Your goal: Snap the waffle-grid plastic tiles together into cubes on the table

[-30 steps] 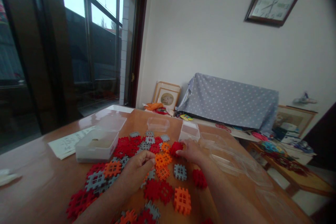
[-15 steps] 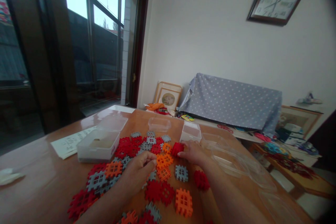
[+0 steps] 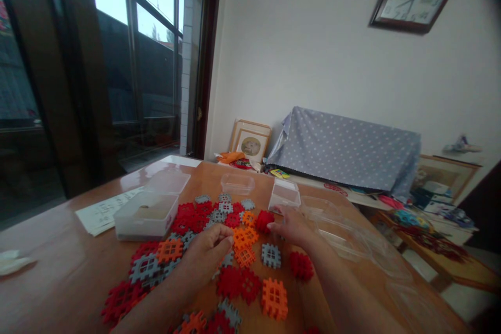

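Head view: both bare hands rest among a spread of flat, square waffle-block tiles in red, orange and grey on the wooden worktop (image 3: 58,271). The left hand (image 3: 205,255) lies curled on the tiles, its thumb and fingers drawn together at the edge of an orange tile cluster (image 3: 243,238); whether that grip actually pinches a tile I cannot tell. The right hand (image 3: 291,227) reaches forward with its fingertips closed on a red tile (image 3: 264,221), which sits just beyond the orange cluster. Near the right wrist lie a grey tile (image 3: 271,255) and another red tile (image 3: 301,266); closer to the camera from the orange cluster is a single orange tile (image 3: 274,298). Left of the cluster stands a lidded translucent box (image 3: 146,215), with a printed paper sheet (image 3: 99,212) beside it. Beyond the red tile stands a small clear container (image 3: 284,195), and right of it lie 2 or more clear plastic trays (image 3: 344,240).
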A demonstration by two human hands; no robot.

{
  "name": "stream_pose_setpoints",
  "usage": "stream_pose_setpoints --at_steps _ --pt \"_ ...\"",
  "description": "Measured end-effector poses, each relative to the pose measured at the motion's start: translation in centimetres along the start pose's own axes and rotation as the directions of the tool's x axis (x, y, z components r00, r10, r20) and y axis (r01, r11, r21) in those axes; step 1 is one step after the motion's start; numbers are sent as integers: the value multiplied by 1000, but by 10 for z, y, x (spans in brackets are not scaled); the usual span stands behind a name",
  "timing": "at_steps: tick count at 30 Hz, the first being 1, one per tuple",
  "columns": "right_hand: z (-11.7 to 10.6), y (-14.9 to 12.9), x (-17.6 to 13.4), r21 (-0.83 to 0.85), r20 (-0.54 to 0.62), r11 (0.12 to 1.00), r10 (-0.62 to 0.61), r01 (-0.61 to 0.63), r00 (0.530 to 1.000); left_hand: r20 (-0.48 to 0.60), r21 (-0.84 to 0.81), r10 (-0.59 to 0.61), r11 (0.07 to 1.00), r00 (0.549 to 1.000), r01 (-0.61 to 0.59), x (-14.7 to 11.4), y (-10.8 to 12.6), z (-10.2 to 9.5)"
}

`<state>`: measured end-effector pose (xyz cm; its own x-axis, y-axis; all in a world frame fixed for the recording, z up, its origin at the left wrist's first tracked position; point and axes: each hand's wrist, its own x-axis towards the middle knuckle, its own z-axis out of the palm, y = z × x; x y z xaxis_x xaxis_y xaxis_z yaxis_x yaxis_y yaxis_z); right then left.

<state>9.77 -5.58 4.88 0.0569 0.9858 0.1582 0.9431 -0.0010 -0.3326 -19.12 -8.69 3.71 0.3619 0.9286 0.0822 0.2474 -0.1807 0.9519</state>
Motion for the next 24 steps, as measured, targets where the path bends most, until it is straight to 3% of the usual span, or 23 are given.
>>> stream_pose_setpoints --at_steps 7,13,18,24 --pt "-8 -7 -35 -4 -63 1000 -19 19 998 -87 62 -8 998 996 13 3 -3 -3" --pt "-6 -13 -85 192 -54 978 -78 87 995 -64 176 32 984 997 -20 2 -7 -3" --pt "-10 -21 -133 347 -3 937 -31 30 1000 120 314 77 943 990 -112 -5 -8 -5" --pt "0 -23 -162 515 76 855 30 -65 997 356 550 122 774 926 -314 -19 7 -11"
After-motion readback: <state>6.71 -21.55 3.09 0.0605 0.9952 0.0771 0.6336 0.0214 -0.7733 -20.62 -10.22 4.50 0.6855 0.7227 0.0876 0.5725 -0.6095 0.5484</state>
